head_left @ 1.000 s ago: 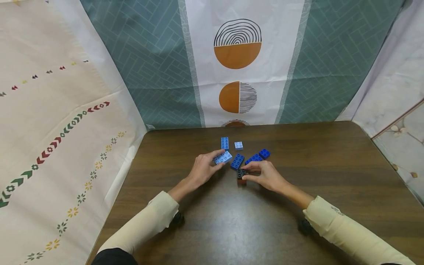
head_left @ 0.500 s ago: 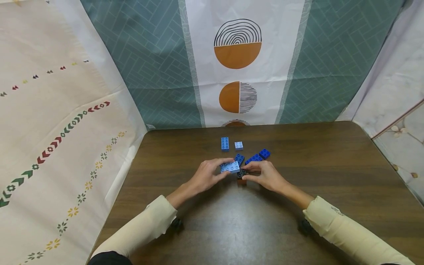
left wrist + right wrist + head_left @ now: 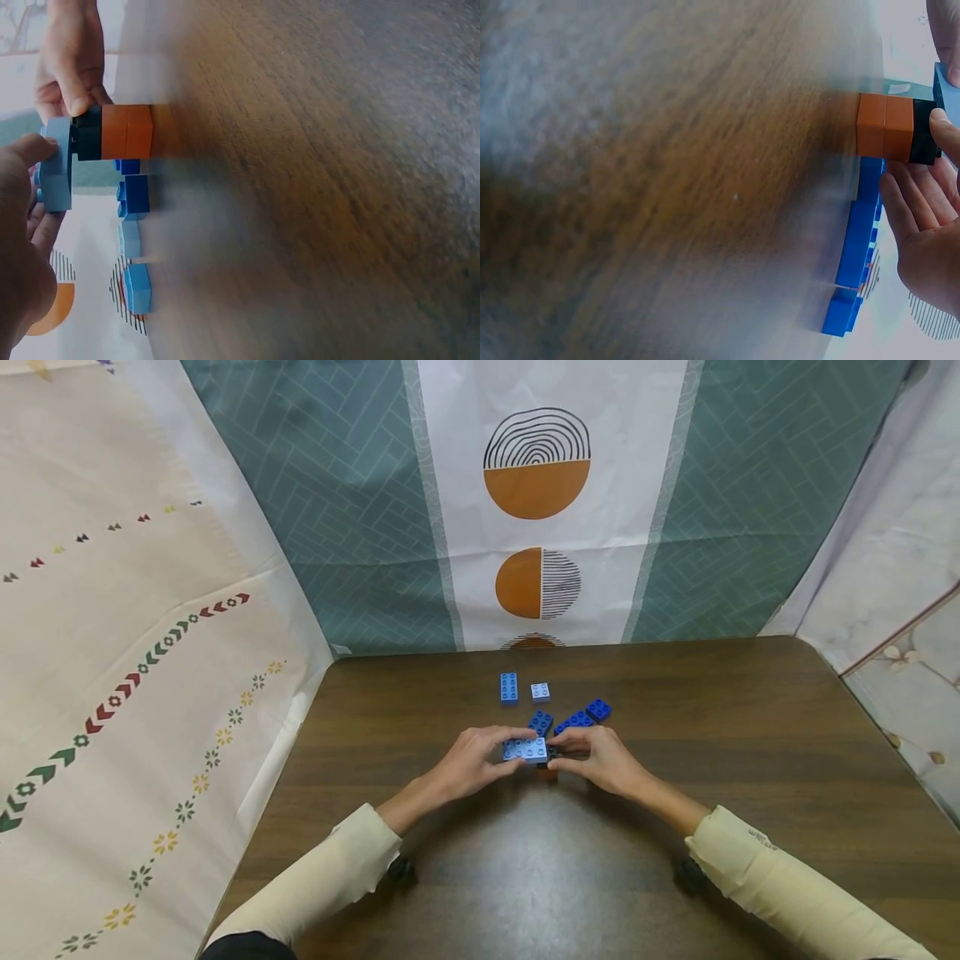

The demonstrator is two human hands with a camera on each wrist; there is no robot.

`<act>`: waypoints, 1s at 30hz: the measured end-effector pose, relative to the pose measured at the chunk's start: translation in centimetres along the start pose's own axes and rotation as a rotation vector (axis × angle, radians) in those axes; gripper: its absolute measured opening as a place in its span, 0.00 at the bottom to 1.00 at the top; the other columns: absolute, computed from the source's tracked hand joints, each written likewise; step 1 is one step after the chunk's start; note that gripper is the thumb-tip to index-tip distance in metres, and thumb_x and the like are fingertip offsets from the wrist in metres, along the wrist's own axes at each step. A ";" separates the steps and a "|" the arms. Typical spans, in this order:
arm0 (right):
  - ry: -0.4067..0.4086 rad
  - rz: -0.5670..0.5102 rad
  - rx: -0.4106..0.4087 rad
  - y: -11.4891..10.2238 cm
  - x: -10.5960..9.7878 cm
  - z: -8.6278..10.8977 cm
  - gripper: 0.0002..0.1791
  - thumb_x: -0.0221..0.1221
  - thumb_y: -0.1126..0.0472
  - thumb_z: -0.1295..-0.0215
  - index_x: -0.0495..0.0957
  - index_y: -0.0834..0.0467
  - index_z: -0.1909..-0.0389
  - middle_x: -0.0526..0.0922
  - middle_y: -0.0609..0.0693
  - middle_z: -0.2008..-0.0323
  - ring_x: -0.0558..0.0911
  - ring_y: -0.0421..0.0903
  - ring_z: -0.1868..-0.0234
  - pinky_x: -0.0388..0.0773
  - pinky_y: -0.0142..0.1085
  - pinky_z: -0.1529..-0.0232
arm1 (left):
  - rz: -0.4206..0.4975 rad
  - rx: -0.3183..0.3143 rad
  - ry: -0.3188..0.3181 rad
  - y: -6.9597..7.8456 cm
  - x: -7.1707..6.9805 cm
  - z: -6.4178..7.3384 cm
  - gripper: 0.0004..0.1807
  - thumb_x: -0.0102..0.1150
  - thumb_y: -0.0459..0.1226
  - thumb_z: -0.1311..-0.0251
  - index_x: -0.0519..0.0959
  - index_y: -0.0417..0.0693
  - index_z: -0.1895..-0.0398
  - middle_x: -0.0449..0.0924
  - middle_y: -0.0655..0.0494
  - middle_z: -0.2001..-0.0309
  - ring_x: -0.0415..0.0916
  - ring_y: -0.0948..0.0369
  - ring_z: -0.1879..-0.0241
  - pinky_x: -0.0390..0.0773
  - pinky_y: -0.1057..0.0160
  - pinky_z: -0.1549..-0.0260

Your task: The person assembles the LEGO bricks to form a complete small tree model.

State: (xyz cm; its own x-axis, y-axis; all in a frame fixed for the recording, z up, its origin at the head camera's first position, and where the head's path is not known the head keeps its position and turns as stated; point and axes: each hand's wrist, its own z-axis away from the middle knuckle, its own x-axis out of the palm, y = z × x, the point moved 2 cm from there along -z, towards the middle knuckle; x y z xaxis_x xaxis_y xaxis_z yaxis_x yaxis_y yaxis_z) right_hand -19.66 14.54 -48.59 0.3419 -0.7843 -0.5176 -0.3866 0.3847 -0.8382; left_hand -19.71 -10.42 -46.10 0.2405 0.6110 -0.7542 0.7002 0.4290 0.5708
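Observation:
My left hand pinches a light blue eight-stud building brick between thumb and fingers. In the left wrist view, that brick's end overlaps the studded top of a black brick, which caps a short stack of orange bricks standing on the table. My right hand holds the black brick from the right, its thumb on the near side, as the right wrist view shows. Just behind the stack lies a dark blue brick, partly hidden by the held brick and the left fingers.
Two more blue bricks, a longer one and a small one, lie behind the right hand. Farther back are a light blue brick and a pale four-stud brick. Patterned cloth hangs beyond the wooden table.
My left hand has carried the light blue brick from the table rightward and toward me, to the top of the black brick. My right hand has stayed at the stack.

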 end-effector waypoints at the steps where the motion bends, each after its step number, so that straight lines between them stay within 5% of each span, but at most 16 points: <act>1: 0.000 0.000 0.001 0.0 0.0 0.0 0.18 0.75 0.63 0.36 0.87 0.64 0.46 0.89 0.57 0.50 0.90 0.54 0.48 0.85 0.45 0.46 | -0.001 0.001 -0.002 0.0 0.0 0.0 0.24 0.72 0.34 0.31 0.82 0.47 0.33 0.85 0.51 0.38 0.83 0.61 0.45 0.85 0.53 0.47; 16: 0.000 -0.030 0.001 0.2 0.1 -0.1 0.18 0.75 0.63 0.36 0.87 0.64 0.47 0.89 0.57 0.50 0.90 0.53 0.49 0.86 0.43 0.48 | -0.037 -0.045 -0.078 -0.2 0.4 -0.4 0.27 0.71 0.33 0.32 0.80 0.49 0.31 0.82 0.50 0.35 0.80 0.59 0.47 0.81 0.60 0.52; 23: 0.010 -0.021 -0.004 0.0 0.1 0.0 0.18 0.75 0.63 0.36 0.87 0.64 0.47 0.89 0.57 0.50 0.90 0.54 0.49 0.86 0.42 0.48 | -0.005 -0.055 0.019 -0.2 1.5 -0.5 0.24 0.73 0.41 0.32 0.83 0.50 0.34 0.85 0.53 0.39 0.82 0.59 0.42 0.82 0.59 0.45; 30: 0.014 -0.021 -0.008 0.0 0.0 -0.1 0.18 0.75 0.64 0.36 0.87 0.64 0.47 0.89 0.57 0.50 0.90 0.54 0.49 0.86 0.42 0.48 | 0.036 -0.102 0.151 -0.3 2.9 -0.5 0.21 0.74 0.44 0.33 0.86 0.51 0.38 0.88 0.55 0.44 0.82 0.66 0.60 0.81 0.69 0.61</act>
State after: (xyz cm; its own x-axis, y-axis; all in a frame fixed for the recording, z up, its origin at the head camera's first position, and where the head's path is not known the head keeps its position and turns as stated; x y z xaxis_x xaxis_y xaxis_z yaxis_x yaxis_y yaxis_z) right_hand -19.70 14.48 -48.62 0.3381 -0.7987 -0.4978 -0.3866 0.3643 -0.8472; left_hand -19.57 -8.44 -48.33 0.1550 0.7170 -0.6796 0.6192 0.4655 0.6324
